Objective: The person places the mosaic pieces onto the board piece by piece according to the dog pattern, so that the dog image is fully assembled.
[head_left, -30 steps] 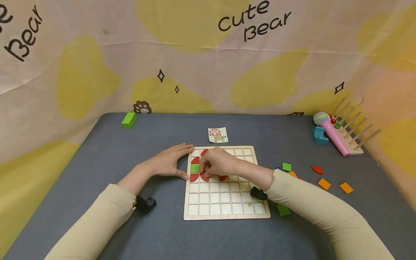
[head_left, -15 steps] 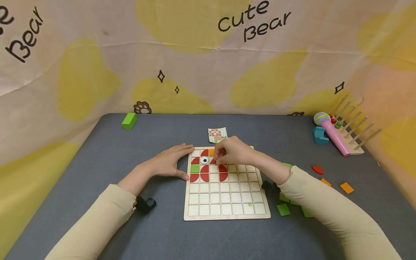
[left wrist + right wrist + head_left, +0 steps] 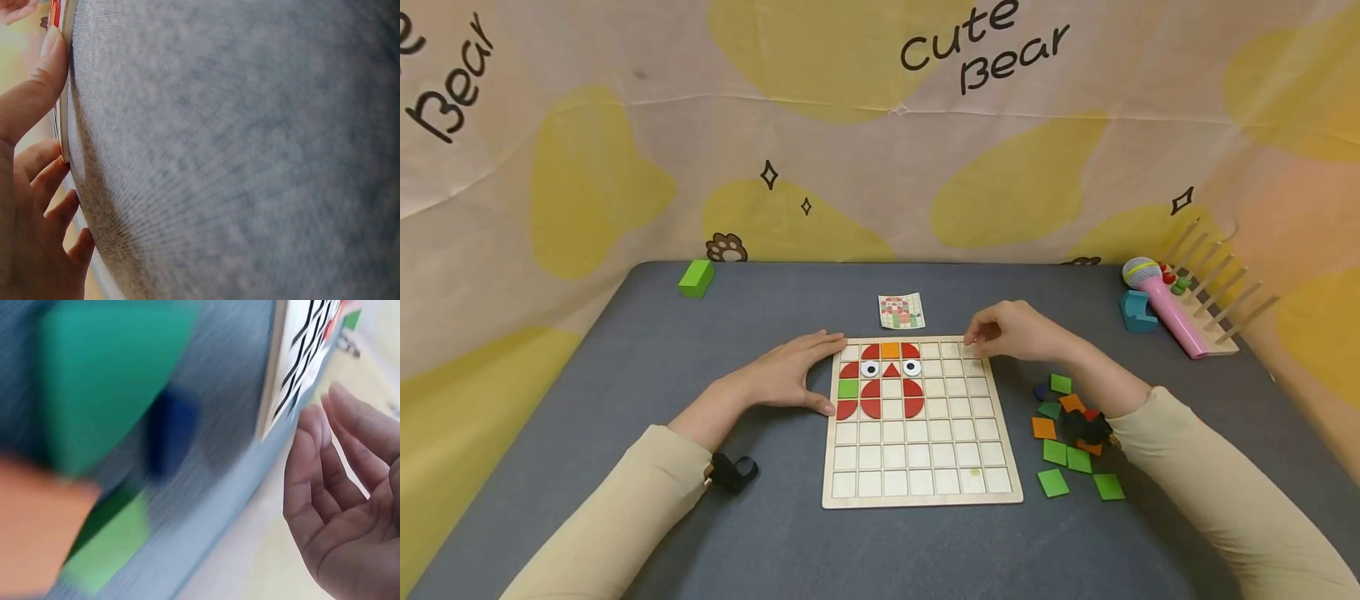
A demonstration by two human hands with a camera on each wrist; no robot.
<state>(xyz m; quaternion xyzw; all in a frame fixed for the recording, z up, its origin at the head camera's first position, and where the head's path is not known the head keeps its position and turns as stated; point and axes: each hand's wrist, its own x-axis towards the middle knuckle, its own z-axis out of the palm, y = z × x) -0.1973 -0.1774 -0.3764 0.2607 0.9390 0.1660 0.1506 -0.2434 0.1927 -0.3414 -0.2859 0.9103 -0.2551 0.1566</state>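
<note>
A pale wooden grid board (image 3: 922, 502) lies on the table, holding several red pieces (image 3: 871, 398), a green square (image 3: 847, 389), an orange square (image 3: 890, 351) and two eye pieces (image 3: 869, 369). Between the eyes sits a red triangle (image 3: 891, 371). My left hand (image 3: 786, 373) touches the board's left edge, thumb and fingers spread; in the left wrist view its thumb (image 3: 53, 53) lies against the rim. Above the board's far right corner hovers my right hand (image 3: 1018, 332), fingers loosely bent. No piece shows between those fingers in the right wrist view.
Loose green, orange, red and blue pieces (image 3: 1055, 452) lie right of the board, partly under my right wrist. A printed pattern card (image 3: 902, 311) lies behind it. Far right are a pink toy microphone (image 3: 1176, 319), a teal block (image 3: 1138, 312) and a pegged rack (image 3: 1221, 333); a green block (image 3: 697, 278) stands far left.
My right hand has moved from the board's upper left part to its far right corner, leaving the red triangle in the grid between the eye pieces. The left hand has stayed put.
</note>
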